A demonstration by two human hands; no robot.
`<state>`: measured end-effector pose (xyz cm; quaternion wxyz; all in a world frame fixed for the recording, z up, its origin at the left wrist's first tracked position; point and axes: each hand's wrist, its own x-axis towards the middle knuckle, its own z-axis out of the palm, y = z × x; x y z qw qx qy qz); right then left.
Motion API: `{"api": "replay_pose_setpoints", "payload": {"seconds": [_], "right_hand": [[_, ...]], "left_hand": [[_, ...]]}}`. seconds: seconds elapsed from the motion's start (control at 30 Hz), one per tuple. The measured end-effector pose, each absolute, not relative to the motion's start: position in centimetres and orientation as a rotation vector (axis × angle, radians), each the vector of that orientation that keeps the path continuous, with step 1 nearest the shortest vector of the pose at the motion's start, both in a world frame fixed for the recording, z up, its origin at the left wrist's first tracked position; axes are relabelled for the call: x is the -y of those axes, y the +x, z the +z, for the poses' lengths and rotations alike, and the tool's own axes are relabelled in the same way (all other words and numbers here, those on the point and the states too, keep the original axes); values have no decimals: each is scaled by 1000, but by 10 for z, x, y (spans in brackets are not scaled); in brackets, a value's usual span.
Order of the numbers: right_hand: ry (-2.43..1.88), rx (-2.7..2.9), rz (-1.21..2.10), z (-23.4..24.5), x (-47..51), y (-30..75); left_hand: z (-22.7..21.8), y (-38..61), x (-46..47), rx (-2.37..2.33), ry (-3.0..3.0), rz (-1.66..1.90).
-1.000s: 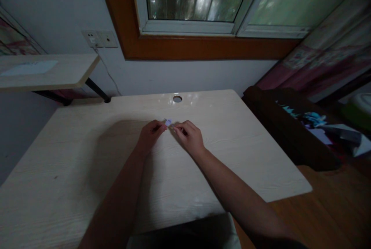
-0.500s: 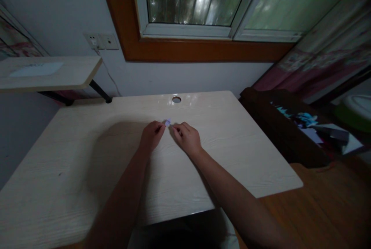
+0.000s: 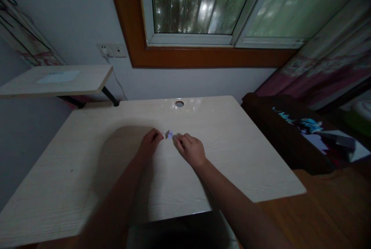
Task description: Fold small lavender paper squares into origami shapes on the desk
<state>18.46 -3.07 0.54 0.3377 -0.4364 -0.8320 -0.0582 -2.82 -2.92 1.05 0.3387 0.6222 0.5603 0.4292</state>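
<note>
Space now shows between the left hand (image 3: 150, 142) and the small purple piece (image 3: 170, 135), where half a second and a second ago the left fingertips were at its edge. That suggests the left hand has let it go, so whatever steadies the piece now is probably the right hand (image 3: 191, 149) or the table (image 3: 232, 156) beneath. The piece lies near the middle of the table, between the two hands, on the near side of the round hole (image 3: 179, 104). Its shape is too small to make out.

The left hand's thumb and fingers are drawn together at the tips; whether something thin is pinched there cannot be told. The right hand is curled, thumb against forefinger, its tips just beside the piece's right edge; whether they touch it or pinch any part is also unclear.

A sheet (image 3: 58, 77) lies on the shelf (image 3: 89, 82) at the far left. Beyond the far edge is a window (image 3: 197, 5), and blue items (image 3: 311, 124) lie on dark furniture (image 3: 261, 111) to the right.
</note>
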Motion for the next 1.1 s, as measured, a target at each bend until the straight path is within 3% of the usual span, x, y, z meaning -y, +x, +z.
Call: {"api": "replay_pose_setpoints", "payload": {"seconds": [0.57, 1.1], "right_hand": [[-1012, 2237, -207, 0, 42, 189], [-924, 2179, 66, 3, 38, 192]], "left_hand": [[-10, -30, 38, -1281, 1711, 1054], [0, -33, 39, -1229, 1587, 1177]]}}
